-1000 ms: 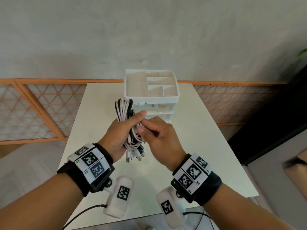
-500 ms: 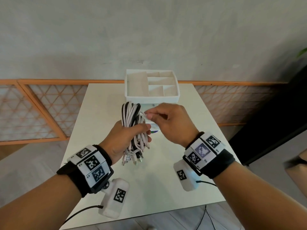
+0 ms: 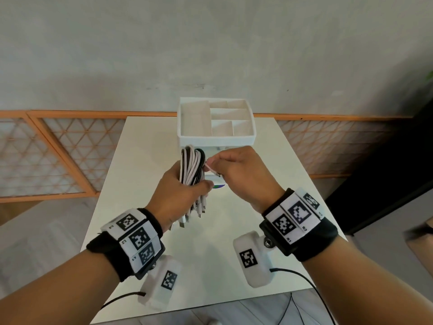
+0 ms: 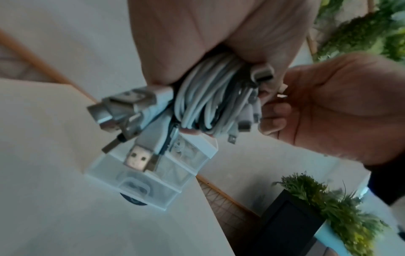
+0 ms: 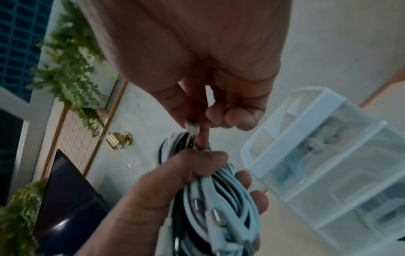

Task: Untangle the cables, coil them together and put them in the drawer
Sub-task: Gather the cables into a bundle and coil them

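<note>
A folded bundle of white and black cables point(image 3: 192, 166) is gripped in my left hand point(image 3: 180, 191), held upright above the table, its plugs point(image 3: 189, 213) hanging below the fist. The left wrist view shows the same bundle point(image 4: 206, 97) with USB plugs point(image 4: 138, 158) sticking out. My right hand point(image 3: 236, 171) is beside the bundle's top and pinches one white cable end point(image 3: 210, 168), seen as a small white plug point(image 5: 192, 128) between thumb and forefinger. The white drawer unit point(image 3: 215, 137) stands just behind the hands; its drawer fronts are mostly hidden.
The white table point(image 3: 140, 146) carries the drawer unit with a divided tray point(image 3: 218, 118) on top. An orange lattice railing point(image 3: 58, 151) runs behind. A dark planter with greenery point(image 4: 311, 204) stands off the table's right side.
My right hand moved up from the bundle's middle to its top and now pinches a cable end. The left hand raised the bundle slightly toward the drawer unit.
</note>
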{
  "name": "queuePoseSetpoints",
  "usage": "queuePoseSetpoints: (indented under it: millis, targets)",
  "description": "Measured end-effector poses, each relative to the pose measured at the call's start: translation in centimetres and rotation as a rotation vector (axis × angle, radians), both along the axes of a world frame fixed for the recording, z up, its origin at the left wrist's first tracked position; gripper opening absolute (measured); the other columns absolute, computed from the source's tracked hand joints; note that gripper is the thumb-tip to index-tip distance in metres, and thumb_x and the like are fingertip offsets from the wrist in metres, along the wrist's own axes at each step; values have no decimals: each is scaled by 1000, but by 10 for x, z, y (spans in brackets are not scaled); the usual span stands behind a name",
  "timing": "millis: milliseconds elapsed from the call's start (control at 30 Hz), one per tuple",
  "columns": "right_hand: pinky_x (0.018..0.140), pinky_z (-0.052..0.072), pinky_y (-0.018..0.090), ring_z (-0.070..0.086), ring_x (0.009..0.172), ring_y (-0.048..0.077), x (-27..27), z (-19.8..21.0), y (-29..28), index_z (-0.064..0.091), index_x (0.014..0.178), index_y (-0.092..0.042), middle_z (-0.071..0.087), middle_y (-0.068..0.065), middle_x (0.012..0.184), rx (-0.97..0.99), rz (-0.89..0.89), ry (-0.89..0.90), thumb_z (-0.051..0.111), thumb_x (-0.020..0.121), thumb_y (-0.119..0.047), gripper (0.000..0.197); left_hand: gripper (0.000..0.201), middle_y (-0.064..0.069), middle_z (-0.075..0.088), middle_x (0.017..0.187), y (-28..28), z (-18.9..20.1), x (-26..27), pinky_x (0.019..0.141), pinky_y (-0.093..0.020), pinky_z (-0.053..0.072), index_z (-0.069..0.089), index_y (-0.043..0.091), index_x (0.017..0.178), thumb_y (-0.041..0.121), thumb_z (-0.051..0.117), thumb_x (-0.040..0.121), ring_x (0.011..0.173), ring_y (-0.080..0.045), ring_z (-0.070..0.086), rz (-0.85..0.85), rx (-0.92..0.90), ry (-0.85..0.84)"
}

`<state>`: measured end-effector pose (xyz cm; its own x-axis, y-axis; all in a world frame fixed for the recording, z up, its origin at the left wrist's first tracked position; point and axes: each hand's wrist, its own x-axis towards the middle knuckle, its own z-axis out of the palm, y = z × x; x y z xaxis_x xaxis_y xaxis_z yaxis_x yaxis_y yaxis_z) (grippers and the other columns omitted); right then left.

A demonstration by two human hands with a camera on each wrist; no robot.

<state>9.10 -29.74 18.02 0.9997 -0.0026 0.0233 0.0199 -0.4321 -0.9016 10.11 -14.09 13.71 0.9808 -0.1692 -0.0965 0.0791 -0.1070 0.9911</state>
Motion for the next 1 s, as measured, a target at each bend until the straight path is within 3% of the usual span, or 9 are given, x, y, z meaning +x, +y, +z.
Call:
queuePoseSetpoints:
  millis: [100, 233, 433, 500, 600, 767, 833, 900, 1000]
  targets:
    - [58, 44, 11, 57, 52, -6, -5, 1, 5, 79, 87, -9, 63, -21, 54, 26, 51, 14, 65, 94, -12, 16, 29, -16, 71, 80, 3, 0, 4, 73, -51, 57, 62, 10, 104, 17, 75, 79, 73, -36, 68, -21, 28, -15]
    - [56, 52, 28, 58, 51, 14, -5, -2, 5, 74, 77, -4, 65, 6, 59, 226, 26, 91, 68, 85, 3, 12, 44, -8, 72, 92, 7, 1, 5, 82, -38, 58, 63, 12, 106, 24, 78, 67, 90, -23, 70, -170, 29, -39]
    - [51, 48, 30, 55, 52, 22, -5, -6, 2, 67, 83, 2, 61, 7, 59, 505, 63, 218, 62, 87, 8, 9, 49, -11, 65, 92, 13, 9, 6, 78, -28, 57, 56, 4, 111, 10, 81, 68, 90, -14, 65, -411, -39, -63]
    - [50, 50, 29, 56, 51, 21, -5, -8, 2, 67, 88, 7, 61, 9, 61, 532, 42, 194, 62, 87, 7, 5, 56, -11, 68, 91, 14, 10, 6, 77, -26, 55, 60, 5, 111, 29, 87, 69, 90, -17, 68, -446, -91, -46]
    - [56, 55, 31, 63, 56, 24, -5, -11, 1, 68, 94, 8, 65, 17, 71, 598, 104, 192, 62, 88, 8, 8, 82, -11, 65, 78, 11, 11, 6, 67, -28, 55, 67, 7, 110, 73, 72, 62, 76, -21, 66, -353, -129, 46]
    - [69, 55, 28, 70, 73, 26, -11, -14, 1, 70, 108, 6, 73, 18, 87, 563, 208, 150, 68, 85, 10, 24, 31, -19, 64, 81, 10, 8, 7, 65, -32, 52, 76, 8, 93, 37, 66, 86, 75, -29, 60, -173, -327, 200]
    - [65, 49, 28, 65, 69, 26, -10, -14, 3, 73, 99, 1, 72, 17, 84, 565, 115, 94, 72, 78, 4, 21, 32, -22, 63, 85, 11, 6, 8, 70, -35, 53, 71, -1, 102, 27, 63, 86, 80, -31, 62, -162, -368, 204]
    - [65, 43, 30, 58, 67, 23, -4, -17, 1, 71, 89, -6, 69, 11, 80, 572, -62, 65, 71, 69, -11, 20, 29, -19, 66, 87, 12, 7, 9, 70, -35, 56, 67, 4, 98, 25, 61, 79, 82, -33, 66, -135, -442, 232]
    - [76, 45, 36, 56, 84, 23, -2, -24, 6, 67, 111, -10, 64, 3, 91, 517, 3, 161, 67, 74, -28, 41, 27, -17, 69, 89, 11, 9, 8, 70, -37, 58, 68, 8, 98, 23, 59, 78, 84, -33, 68, -150, -494, 236]
